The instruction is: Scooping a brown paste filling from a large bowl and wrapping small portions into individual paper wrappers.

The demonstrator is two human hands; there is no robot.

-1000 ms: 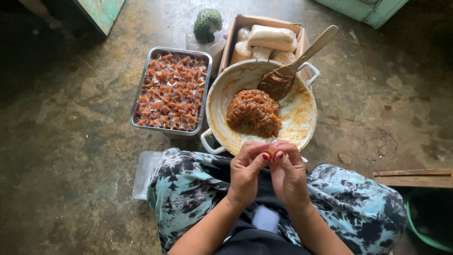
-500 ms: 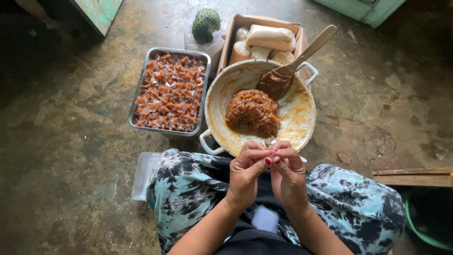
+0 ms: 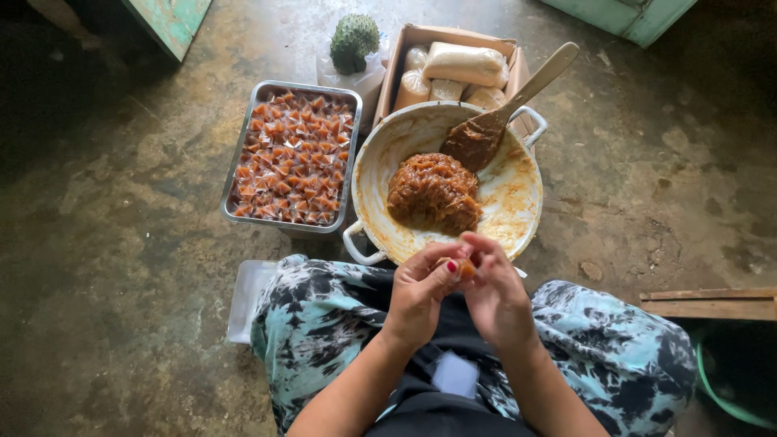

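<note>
At centre, we pinch a small sweet (image 3: pixel 467 268) between left hand (image 3: pixel 421 293) and right hand (image 3: pixel 495 293). At 11 o'clock, the tray (image 3: pixel 236 171) is nearly full; paste (image 3: pixel 433 193) remains in the pan (image 3: pixel 376 174).

Soft dim daylight, floor (image 3: pixel 121 243) left of the fingers (image 3: pixel 441 271) dark, corners shadowed, pale pan (image 3: pixel 518 194) beyond them brightest, sharp focus, no glare

Both forearms extend forward from the bottom of the frame over the lap and converge at the midline. The left hand (image 3: pixel 422 293) and right hand (image 3: pixel 495 293) meet fingertip to fingertip, fingers curled inward and thumbs uppermost. The fingertips are pinched closed about a small orange-brown piece (image 3: pixel 466 268).
</note>
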